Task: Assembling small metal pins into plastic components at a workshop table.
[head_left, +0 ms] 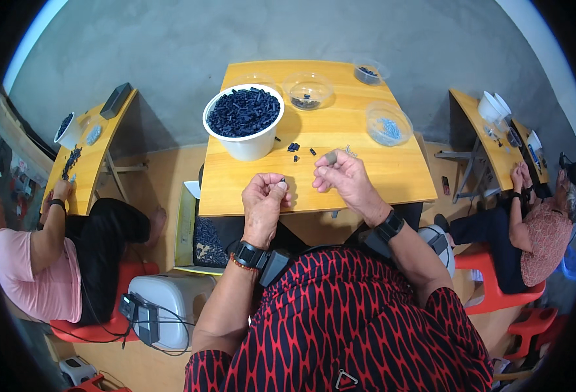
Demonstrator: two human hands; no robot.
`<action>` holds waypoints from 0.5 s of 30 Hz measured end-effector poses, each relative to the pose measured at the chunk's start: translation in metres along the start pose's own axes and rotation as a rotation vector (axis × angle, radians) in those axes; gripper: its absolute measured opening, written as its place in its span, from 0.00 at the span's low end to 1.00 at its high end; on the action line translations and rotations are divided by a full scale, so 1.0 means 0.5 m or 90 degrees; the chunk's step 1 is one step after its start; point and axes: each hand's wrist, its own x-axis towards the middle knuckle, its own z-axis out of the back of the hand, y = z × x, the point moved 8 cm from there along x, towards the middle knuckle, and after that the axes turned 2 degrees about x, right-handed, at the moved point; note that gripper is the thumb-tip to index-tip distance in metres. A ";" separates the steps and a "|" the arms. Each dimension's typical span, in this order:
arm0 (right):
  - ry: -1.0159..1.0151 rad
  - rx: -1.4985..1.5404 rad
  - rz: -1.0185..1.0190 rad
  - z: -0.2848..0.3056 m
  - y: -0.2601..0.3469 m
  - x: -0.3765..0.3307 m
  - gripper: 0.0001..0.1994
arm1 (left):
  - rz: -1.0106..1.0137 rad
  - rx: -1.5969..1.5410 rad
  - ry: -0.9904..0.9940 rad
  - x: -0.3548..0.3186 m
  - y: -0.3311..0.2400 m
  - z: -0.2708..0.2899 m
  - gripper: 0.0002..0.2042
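Left hand (262, 199) pinched tight on a small dark piece (283, 180) over the worktop's (392, 179) near edge, right hand (345, 179) loosely curled, contents impossible to tell, loose dark pieces (293, 147) ahead, heaped white bucket (249, 148) beyond.

The head-worn fisheye looks down and forward over the nearby tabletop (399, 179) toward the grey wall (288, 29) behind.
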 end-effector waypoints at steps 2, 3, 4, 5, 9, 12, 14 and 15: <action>0.012 0.031 -0.003 -0.013 -0.008 -0.011 0.07 | 0.001 -0.046 0.035 -0.005 0.000 -0.013 0.05; 0.036 0.007 -0.017 -0.025 -0.012 -0.014 0.08 | 0.003 -0.043 0.037 -0.007 0.002 -0.013 0.05; 0.060 -0.016 -0.031 -0.036 -0.015 -0.017 0.08 | 0.008 -0.047 0.052 -0.008 0.005 -0.017 0.05; 0.057 -0.023 -0.039 -0.039 -0.012 -0.020 0.09 | 0.014 -0.052 0.067 -0.010 0.007 -0.021 0.05; 0.034 -0.031 -0.014 -0.024 -0.011 -0.017 0.09 | 0.039 -0.051 0.101 -0.012 0.012 -0.037 0.06; 0.038 0.016 -0.013 -0.019 -0.011 -0.017 0.08 | 0.036 -0.083 0.145 -0.016 0.011 -0.049 0.07; 0.041 -0.036 0.005 -0.020 0.002 -0.019 0.08 | 0.035 -0.081 0.153 -0.019 0.007 -0.055 0.05; 0.040 -0.036 0.005 -0.020 0.001 -0.019 0.08 | 0.036 -0.080 0.154 -0.019 0.006 -0.056 0.05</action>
